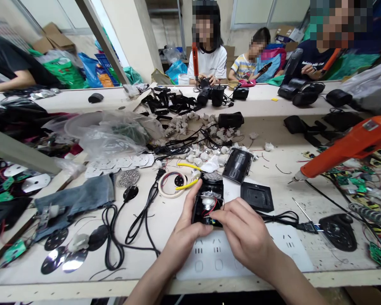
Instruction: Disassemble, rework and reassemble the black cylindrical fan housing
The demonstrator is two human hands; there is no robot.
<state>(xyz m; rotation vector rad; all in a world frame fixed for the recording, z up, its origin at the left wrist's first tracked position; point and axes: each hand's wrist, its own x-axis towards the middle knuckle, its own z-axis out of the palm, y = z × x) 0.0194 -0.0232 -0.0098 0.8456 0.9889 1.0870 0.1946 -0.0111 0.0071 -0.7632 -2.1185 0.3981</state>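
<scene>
My left hand is wrapped around the left side of an open black plastic housing, held above a white power strip. Inside the housing sit a white round part, which looks like a small motor, and a thin red wire. The fingertips of my right hand are pinched together at the housing's lower right, beside the wire; what they grip is hidden. Just behind the housing lie yellow-handled pliers. To its right are a black curved cover and a flat black rectangular cover.
An orange electric screwdriver hangs at the right. A thin screwdriver, black cables, a tape roll and a dish of screws lie around. Green circuit boards crowd the right. Other people sit across the raised shelf.
</scene>
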